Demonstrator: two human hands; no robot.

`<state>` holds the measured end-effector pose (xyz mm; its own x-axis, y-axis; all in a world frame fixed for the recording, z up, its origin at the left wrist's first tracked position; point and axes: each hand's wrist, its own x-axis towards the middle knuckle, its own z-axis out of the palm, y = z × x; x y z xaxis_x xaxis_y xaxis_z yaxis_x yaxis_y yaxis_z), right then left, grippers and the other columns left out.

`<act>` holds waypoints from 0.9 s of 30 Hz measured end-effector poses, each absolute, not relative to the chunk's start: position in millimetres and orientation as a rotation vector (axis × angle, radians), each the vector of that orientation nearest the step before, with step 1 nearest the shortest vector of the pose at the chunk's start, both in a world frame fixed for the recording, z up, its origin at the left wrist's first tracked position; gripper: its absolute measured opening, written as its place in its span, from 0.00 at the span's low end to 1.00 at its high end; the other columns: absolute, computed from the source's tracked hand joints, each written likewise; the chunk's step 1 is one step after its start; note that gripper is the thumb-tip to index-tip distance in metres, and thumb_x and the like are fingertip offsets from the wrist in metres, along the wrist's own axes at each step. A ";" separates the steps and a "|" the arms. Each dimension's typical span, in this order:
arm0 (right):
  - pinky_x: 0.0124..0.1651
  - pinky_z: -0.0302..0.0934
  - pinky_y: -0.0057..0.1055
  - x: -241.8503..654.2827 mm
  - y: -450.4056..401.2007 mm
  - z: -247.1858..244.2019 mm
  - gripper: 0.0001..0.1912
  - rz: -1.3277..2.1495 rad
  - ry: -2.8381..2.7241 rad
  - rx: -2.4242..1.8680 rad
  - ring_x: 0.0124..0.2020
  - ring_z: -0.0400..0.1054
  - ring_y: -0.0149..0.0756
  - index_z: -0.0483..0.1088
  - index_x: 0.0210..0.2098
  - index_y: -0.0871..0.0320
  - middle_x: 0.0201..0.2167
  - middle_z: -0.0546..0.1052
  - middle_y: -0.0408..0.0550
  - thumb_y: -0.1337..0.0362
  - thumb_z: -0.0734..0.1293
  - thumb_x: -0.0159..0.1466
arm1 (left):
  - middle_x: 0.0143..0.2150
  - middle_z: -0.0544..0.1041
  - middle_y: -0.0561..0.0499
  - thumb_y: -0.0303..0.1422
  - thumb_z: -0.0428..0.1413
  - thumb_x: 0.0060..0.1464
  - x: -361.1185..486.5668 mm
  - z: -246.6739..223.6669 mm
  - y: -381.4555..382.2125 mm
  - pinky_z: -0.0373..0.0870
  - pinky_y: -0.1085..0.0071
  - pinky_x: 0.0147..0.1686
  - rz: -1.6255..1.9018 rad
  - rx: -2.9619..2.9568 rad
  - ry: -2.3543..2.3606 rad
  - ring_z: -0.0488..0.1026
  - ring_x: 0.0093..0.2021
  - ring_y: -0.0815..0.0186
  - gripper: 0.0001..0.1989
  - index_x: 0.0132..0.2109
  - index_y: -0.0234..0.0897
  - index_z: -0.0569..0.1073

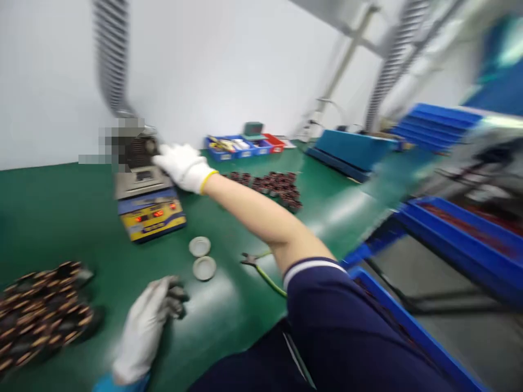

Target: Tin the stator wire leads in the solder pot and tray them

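My right hand [180, 165], in a white glove with a yellow cuff, is stretched out to the back left. Its fingertips are at the right side of a dark round part [141, 151] above a machine [152, 209] with a yellow and blue front and red lit digits. Blur hides whether the fingers grip that part. Near the front, my left hand [143, 324] rests low over the green table, gloved in white with grey-stained fingertips. Its fingers are loosely bent and apart, and nothing shows in them. Two small pale round dishes [200, 246] lie beyond it.
Copper-edged dark coils [41, 313] are heaped at left; more small coils [278, 187] lie behind my right arm. Green-handled cutters [261, 267] lie mid-table. Blue bins [237, 148] stand by the wall, blue trays [469, 234] at right. A ribbed duct [112, 54] hangs above the machine.
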<state>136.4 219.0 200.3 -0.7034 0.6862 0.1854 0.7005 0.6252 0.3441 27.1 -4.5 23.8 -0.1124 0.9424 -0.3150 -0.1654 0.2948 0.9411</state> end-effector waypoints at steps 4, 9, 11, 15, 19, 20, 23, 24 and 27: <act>0.51 0.61 0.48 105.6 252.4 200.1 0.19 -0.581 -2.773 -1.035 0.51 0.65 0.53 0.68 0.54 0.62 0.54 0.69 0.63 0.67 0.55 0.68 | 0.29 0.75 0.48 0.58 0.60 0.46 30.7 29.6 9.6 0.65 0.70 0.22 1.242 0.701 1.323 0.69 0.22 0.67 0.31 0.41 0.32 0.70; 0.51 0.61 0.48 59.7 272.4 185.4 0.20 -0.561 -2.777 -1.208 0.55 0.61 0.54 0.69 0.55 0.58 0.53 0.68 0.63 0.69 0.53 0.69 | 0.26 0.74 0.49 0.61 0.58 0.44 28.1 30.4 12.6 0.61 0.73 0.19 1.247 0.684 1.287 0.67 0.19 0.70 0.33 0.38 0.33 0.69; 0.52 0.61 0.48 48.0 273.5 180.6 0.20 -0.550 -2.830 -1.213 0.56 0.60 0.55 0.69 0.55 0.59 0.53 0.68 0.64 0.68 0.53 0.69 | 0.25 0.73 0.50 0.62 0.58 0.43 28.3 30.3 10.5 0.60 0.73 0.18 1.244 0.681 1.270 0.67 0.19 0.70 0.33 0.37 0.33 0.69; 0.53 0.60 0.49 41.4 277.0 177.4 0.19 -0.532 -2.937 -1.131 0.57 0.60 0.56 0.69 0.54 0.60 0.53 0.68 0.63 0.69 0.55 0.67 | 0.26 0.74 0.49 0.62 0.58 0.43 27.9 30.2 9.9 0.60 0.74 0.19 1.237 0.672 1.248 0.67 0.19 0.70 0.33 0.36 0.33 0.69; 0.54 0.60 0.50 51.9 289.2 183.9 0.20 -0.376 -2.785 -1.215 0.55 0.63 0.55 0.69 0.55 0.57 0.53 0.69 0.60 0.67 0.63 0.63 | 0.26 0.74 0.49 0.61 0.58 0.43 26.6 29.8 11.2 0.61 0.73 0.19 1.238 0.663 1.234 0.67 0.20 0.70 0.32 0.35 0.34 0.69; 0.52 0.62 0.49 54.8 292.7 185.7 0.20 -0.319 -2.732 -1.269 0.53 0.65 0.55 0.69 0.54 0.57 0.53 0.70 0.60 0.64 0.64 0.63 | 0.26 0.74 0.49 0.61 0.58 0.43 26.4 29.8 11.4 0.61 0.73 0.20 1.239 0.660 1.232 0.67 0.20 0.70 0.32 0.35 0.34 0.69; 0.49 0.65 0.44 58.1 300.8 186.7 0.21 -0.164 -2.629 -1.386 0.49 0.70 0.51 0.70 0.52 0.60 0.48 0.74 0.59 0.55 0.63 0.64 | 0.26 0.74 0.49 0.62 0.58 0.43 26.3 29.6 11.9 0.61 0.73 0.19 1.239 0.653 1.234 0.67 0.20 0.70 0.32 0.35 0.34 0.69; 0.49 0.66 0.43 57.0 302.0 185.3 0.21 -0.118 -2.611 -1.408 0.49 0.70 0.50 0.71 0.51 0.61 0.47 0.74 0.58 0.54 0.62 0.65 | 0.26 0.74 0.50 0.61 0.58 0.43 26.4 29.5 12.1 0.61 0.73 0.19 1.237 0.653 1.235 0.67 0.20 0.70 0.32 0.35 0.34 0.69; 0.51 0.65 0.41 49.7 301.8 178.7 0.22 0.005 -2.569 -1.448 0.50 0.70 0.47 0.71 0.49 0.61 0.46 0.75 0.58 0.53 0.63 0.64 | 0.26 0.74 0.50 0.61 0.58 0.44 26.5 29.0 12.3 0.61 0.73 0.20 1.227 0.657 1.238 0.67 0.20 0.70 0.31 0.36 0.34 0.69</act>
